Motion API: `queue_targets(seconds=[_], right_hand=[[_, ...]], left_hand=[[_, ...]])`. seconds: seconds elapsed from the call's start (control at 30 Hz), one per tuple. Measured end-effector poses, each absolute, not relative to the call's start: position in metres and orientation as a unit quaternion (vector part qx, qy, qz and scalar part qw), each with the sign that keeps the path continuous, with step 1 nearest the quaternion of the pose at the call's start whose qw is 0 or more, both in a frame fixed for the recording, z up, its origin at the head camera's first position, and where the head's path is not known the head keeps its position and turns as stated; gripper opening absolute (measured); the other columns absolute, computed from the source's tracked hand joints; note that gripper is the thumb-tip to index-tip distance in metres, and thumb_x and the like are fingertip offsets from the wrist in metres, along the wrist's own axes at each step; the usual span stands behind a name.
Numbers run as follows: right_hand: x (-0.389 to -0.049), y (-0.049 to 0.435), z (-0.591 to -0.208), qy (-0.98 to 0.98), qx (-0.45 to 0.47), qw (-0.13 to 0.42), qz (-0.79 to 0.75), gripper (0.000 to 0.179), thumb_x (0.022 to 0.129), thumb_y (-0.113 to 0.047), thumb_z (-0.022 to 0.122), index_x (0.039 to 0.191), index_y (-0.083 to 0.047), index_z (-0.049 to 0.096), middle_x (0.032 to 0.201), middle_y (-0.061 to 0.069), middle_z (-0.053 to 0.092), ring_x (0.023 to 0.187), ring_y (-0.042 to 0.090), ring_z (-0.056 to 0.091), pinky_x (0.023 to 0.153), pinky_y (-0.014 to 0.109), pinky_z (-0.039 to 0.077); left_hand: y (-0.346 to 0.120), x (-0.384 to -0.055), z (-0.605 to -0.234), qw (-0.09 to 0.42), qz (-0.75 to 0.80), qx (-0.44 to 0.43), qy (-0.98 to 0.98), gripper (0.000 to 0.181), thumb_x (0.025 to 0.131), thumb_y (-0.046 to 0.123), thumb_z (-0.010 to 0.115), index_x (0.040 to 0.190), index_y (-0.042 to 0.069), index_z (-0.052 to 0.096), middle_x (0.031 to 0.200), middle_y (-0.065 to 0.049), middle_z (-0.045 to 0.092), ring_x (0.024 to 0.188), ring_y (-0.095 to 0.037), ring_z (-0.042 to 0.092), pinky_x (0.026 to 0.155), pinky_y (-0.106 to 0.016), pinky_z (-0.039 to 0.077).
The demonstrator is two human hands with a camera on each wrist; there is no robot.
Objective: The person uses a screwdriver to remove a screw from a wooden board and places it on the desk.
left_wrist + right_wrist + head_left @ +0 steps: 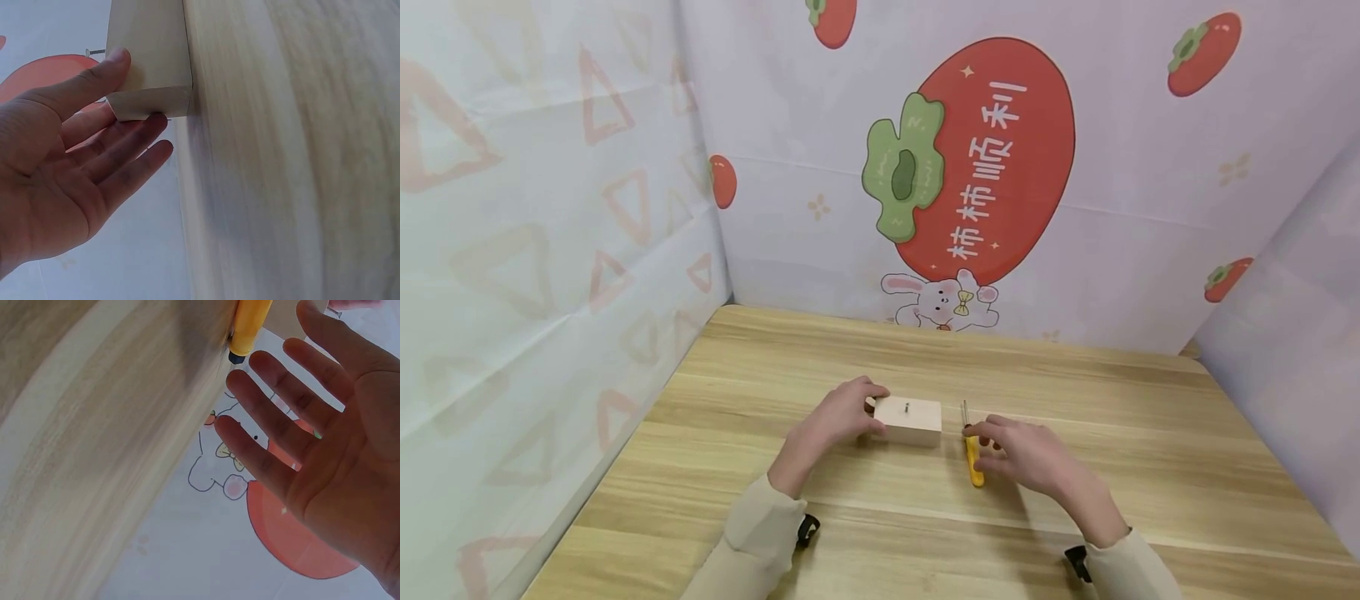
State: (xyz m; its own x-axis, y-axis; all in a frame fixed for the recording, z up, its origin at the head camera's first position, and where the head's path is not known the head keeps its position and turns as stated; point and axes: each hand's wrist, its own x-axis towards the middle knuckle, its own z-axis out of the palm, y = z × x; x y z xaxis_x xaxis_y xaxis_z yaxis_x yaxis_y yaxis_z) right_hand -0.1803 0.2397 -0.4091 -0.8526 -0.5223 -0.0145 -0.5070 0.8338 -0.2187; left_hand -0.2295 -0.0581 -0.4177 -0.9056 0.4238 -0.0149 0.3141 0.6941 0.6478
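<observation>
A small wooden block (908, 419) sits on the wooden table (1150, 433), near the middle of the front half, with a short metal screw or nail (907, 407) standing up out of its top face. The left hand (838, 414) is at the block's left end: in the left wrist view the thumb (94, 78) lies along one face of the block (149, 56) and the straightened fingers (128, 147) touch the end face, so the hand is largely open and steadies the block rather than wrapping round it. Just to the right of the block, and apart from it, a screwdriver with a yellow handle (973, 460) lies flat on the table, its thin metal shaft (965, 412) pointing away from the person. The right hand (1026, 454) rests over the handle, fingertips at or just above its upper part. In the right wrist view the fingers (275, 434) are spread and straight, and the yellow handle (249, 328) shows beyond the fingertips; no grip on it is visible. Whether the fingertips actually touch the handle cannot be told. Both sleeves (760, 533) are pale cream.
</observation>
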Motion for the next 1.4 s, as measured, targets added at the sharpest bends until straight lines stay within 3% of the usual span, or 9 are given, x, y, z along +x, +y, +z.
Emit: queue_targets(seconds=[0.2,0.4,0.63,0.83,0.97,1.27,1.4], right_hand=[[-0.1777,0.242,-0.4112,0.953,-0.273,0.073,-0.112,0.043,0.083,-0.037,0.078,0.123,-0.024,0.069,0.098,-0.01,0.059,0.073,0.001,0.051,0.058,0.02,0.041],[-0.1763,0.2403,-0.4149,0.947,-0.28,0.112,-0.111,0.044,0.08,-0.032,0.082,0.122,-0.028,0.069,0.095,-0.009,0.051,0.074,0.003,0.044,0.058,0.02,0.037],[-0.1757,0.2363,-0.4174,0.943,-0.293,0.117,-0.106,0.028,0.08,-0.021,0.082,0.106,-0.025,0.072,0.092,-0.009,0.052,0.08,0.005,0.048,0.065,0.022,0.042],[-0.1768,0.2389,-0.4143,0.931,-0.318,0.108,-0.143,0.028,0.08,-0.018,0.082,0.107,-0.021,0.072,0.093,-0.011,0.055,0.082,0.004,0.053,0.071,0.024,0.049],[-0.1783,0.24,-0.4137,0.928,-0.334,0.077,-0.148,0.026,0.082,-0.013,0.08,0.106,-0.019,0.073,0.092,-0.012,0.057,0.08,0.005,0.054,0.069,0.023,0.049],[-0.1797,0.2393,-0.4161,0.918,-0.375,-0.067,-0.108,0.02,0.084,-0.014,0.078,0.102,-0.021,0.073,0.086,-0.015,0.058,0.069,0.001,0.05,0.058,0.018,0.042],[-0.1814,0.2401,-0.4153,0.907,-0.389,-0.119,-0.11,0.023,0.081,-0.013,0.081,0.102,-0.019,0.073,0.086,-0.014,0.061,0.069,0.001,0.056,0.058,0.019,0.047]], left_hand=[[-0.0585,-0.2269,-0.4155,0.085,0.346,0.2,0.913,0.056,0.078,0.014,0.084,0.128,0.002,0.064,0.115,-0.01,0.062,0.104,-0.026,0.069,0.086,-0.035,0.057],[-0.0588,-0.2262,-0.4167,0.084,0.35,0.196,0.912,0.056,0.078,0.016,0.084,0.129,0.003,0.064,0.116,-0.009,0.062,0.104,-0.026,0.069,0.086,-0.035,0.056],[-0.0593,-0.2263,-0.419,0.083,0.347,0.196,0.913,0.056,0.079,0.017,0.084,0.129,0.004,0.064,0.114,-0.008,0.062,0.104,-0.026,0.069,0.085,-0.035,0.056],[-0.0582,-0.2271,-0.419,0.086,0.346,0.192,0.915,0.057,0.079,0.017,0.084,0.131,0.004,0.063,0.116,-0.008,0.061,0.106,-0.026,0.068,0.086,-0.036,0.056],[-0.0586,-0.2272,-0.4188,0.085,0.341,0.191,0.917,0.057,0.079,0.017,0.084,0.131,0.005,0.063,0.116,-0.008,0.062,0.106,-0.025,0.068,0.086,-0.035,0.056],[-0.0585,-0.2253,-0.4163,0.088,0.346,0.188,0.915,0.057,0.079,0.016,0.084,0.131,0.004,0.063,0.116,-0.009,0.061,0.106,-0.027,0.068,0.086,-0.036,0.055],[-0.0586,-0.2248,-0.416,0.087,0.349,0.19,0.913,0.057,0.079,0.015,0.084,0.13,0.003,0.063,0.115,-0.01,0.061,0.106,-0.027,0.068,0.086,-0.036,0.055]])
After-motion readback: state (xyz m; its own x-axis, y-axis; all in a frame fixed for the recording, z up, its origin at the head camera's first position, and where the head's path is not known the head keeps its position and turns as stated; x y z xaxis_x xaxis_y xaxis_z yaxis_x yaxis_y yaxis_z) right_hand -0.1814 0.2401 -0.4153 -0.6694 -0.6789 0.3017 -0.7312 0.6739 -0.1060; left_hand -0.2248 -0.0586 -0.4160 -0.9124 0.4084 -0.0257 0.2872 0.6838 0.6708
